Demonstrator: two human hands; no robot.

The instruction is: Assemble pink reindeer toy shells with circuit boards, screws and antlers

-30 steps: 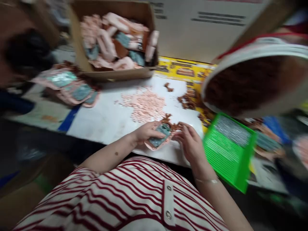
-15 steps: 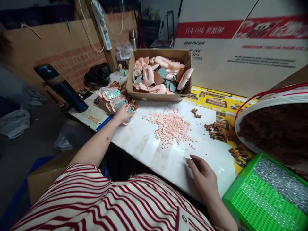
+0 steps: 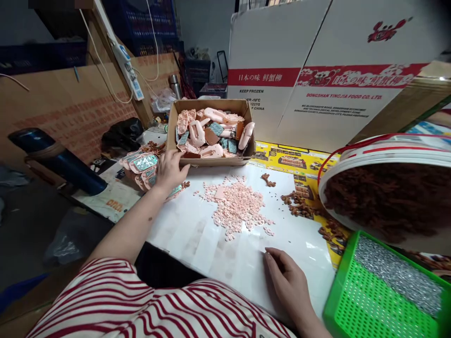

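Note:
My left hand (image 3: 171, 170) is at the near left corner of a cardboard box (image 3: 225, 162), its thumb spread from the fingers. It is open, and nothing shows in its grasp. The box holds pink plastic shells (image 3: 197, 134) and blue-grey pieces. Beneath and beside that hand lie stacked pink parts with shiny greenish panels (image 3: 146, 162), partly hidden by it. My right hand (image 3: 291, 281) rests low over the white tabletop, fingers loosely curved and apart from the thumb, with nothing visible in it. Between the hands spreads a heap of small pink rings (image 3: 239, 204).
At right, a white bucket (image 3: 326, 180) on its side holds brown pieces. A green basket (image 3: 343, 281) contains small silvery parts. Brown bone-like pieces (image 3: 299, 204) lie near the bucket. A dark blue cylinder (image 3: 66, 164) leans at left. A large printed carton (image 3: 268, 108) stands behind.
My left hand has left the stacked pink parts and moved away from me to the box's near corner. My right hand stays about the same. The view has turned right and up.

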